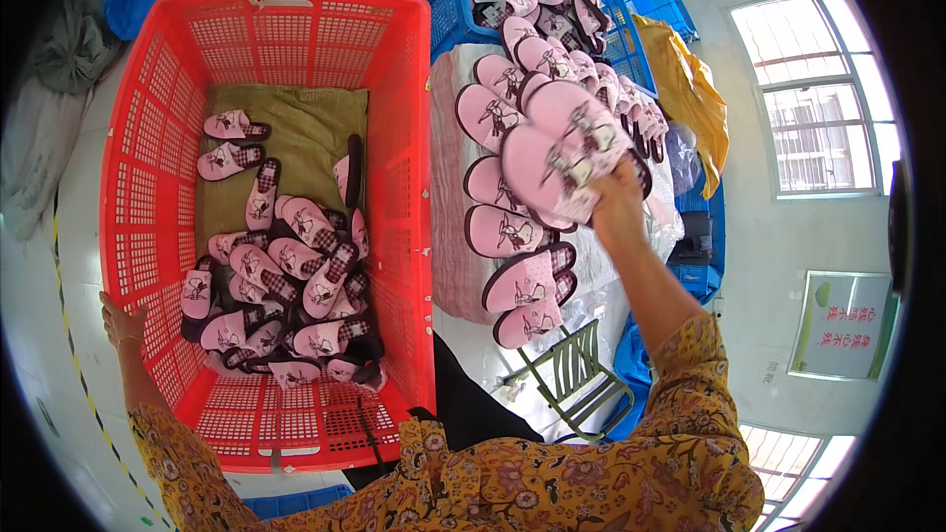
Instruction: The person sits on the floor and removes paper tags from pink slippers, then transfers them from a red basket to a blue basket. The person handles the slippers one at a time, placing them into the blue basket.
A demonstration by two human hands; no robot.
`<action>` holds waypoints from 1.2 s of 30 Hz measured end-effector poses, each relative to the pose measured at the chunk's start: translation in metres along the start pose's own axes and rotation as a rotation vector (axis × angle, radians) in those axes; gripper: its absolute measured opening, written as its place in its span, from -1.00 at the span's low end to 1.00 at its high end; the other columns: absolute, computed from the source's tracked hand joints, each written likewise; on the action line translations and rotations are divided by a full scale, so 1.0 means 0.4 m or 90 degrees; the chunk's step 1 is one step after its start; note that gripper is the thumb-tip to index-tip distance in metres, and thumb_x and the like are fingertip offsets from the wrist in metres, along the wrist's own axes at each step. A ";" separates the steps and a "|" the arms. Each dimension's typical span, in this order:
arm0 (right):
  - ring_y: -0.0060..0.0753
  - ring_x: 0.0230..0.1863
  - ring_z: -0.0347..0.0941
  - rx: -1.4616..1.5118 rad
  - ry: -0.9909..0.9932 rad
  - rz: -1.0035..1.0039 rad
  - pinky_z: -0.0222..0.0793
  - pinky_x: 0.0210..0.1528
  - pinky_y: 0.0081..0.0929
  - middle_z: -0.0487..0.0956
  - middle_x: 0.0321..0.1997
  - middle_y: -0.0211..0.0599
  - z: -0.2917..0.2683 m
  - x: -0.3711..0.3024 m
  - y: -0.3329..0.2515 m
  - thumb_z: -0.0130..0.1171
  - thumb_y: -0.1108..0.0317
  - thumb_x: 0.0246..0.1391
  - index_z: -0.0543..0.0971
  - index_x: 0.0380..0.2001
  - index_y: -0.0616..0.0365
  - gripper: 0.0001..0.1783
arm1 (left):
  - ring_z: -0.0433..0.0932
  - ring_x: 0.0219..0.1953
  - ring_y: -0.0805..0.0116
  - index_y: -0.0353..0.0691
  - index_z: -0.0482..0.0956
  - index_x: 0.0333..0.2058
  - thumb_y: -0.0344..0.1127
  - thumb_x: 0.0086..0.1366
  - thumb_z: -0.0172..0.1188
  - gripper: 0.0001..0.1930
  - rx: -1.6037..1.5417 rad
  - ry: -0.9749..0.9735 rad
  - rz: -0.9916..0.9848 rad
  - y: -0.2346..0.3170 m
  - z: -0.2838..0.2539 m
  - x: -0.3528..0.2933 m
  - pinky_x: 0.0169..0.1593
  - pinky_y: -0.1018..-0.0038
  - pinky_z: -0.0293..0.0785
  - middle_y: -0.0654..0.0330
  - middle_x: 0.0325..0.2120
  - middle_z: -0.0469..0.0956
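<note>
Nearest, the person's yellow floral-print sleeves come in from the lower edge. Left hand (120,318) rests on the outer left wall of the big red perforated plastic crate (148,177), fingers curled over the rim, gripping it. Inside the crate, a heap of pink slippers with plaid straps and dark soles (286,286) lies on an olive-green cloth liner (305,118), mostly piled toward the near end, a few loose ones farther up. Just right of the crate, a green slatted metal stool (576,374) stands low by the person's right arm. Right hand (613,187) is raised above the white wrapped table (448,187), fingers clenched around a pair of pink slippers held sole-up (557,143), pinching them at the strap end. Under and beside that pair, a row of more pink slippers (512,236) lies lined up on the table. Beyond, a blue plastic mesh crate (453,10) holds another load of pink slippers. Yellow fabric (690,89) lies right of it. Far right, a bright window (818,89).
</note>
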State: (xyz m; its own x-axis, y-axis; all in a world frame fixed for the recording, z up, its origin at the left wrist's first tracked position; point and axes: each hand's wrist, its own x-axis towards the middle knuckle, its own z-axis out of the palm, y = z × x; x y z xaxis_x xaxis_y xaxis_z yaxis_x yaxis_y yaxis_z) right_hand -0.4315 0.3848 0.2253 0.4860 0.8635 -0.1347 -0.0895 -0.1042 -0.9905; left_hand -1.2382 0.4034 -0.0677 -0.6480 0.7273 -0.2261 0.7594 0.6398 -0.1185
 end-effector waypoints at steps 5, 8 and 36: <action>-0.18 0.09 0.50 0.105 -0.075 0.017 0.40 0.21 -0.21 0.53 0.09 -0.19 -0.250 0.255 0.004 -0.08 0.65 -0.07 0.40 0.13 0.23 -0.41 | 0.14 0.35 -0.07 0.12 -0.26 0.43 0.01 -0.01 0.43 0.18 0.010 -0.019 -0.019 0.042 -0.020 -0.025 0.36 0.05 0.13 0.07 0.36 0.07; -0.16 0.06 0.51 0.189 0.002 0.118 0.44 0.15 -0.19 0.56 0.06 -0.20 -0.350 0.372 0.112 0.02 0.53 -0.04 0.42 0.14 0.24 -0.44 | 0.18 0.33 -0.07 0.03 -0.25 0.43 0.01 -0.04 0.47 0.22 0.020 0.011 -0.014 0.030 -0.050 -0.031 0.35 0.07 0.16 0.03 0.33 0.13; -0.53 -0.15 0.49 -0.360 -0.535 0.113 0.39 -0.05 -0.53 0.59 -0.13 -0.32 0.888 0.132 0.832 0.17 0.34 0.23 0.55 -0.07 0.21 -0.75 | 0.62 -0.08 0.06 -0.20 0.46 0.11 0.06 0.05 0.36 -0.30 -0.103 -0.022 -0.033 0.111 -0.162 0.063 -0.01 0.21 0.50 0.00 -0.14 0.65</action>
State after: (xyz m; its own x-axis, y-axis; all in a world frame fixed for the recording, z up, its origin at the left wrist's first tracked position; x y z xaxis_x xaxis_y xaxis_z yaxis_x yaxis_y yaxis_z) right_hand -0.7445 0.5711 -0.1020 -0.2795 0.8568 -0.4334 0.4282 -0.2928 -0.8549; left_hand -1.2248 0.4663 -0.0161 -0.6820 0.6846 -0.2571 0.7033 0.7104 0.0259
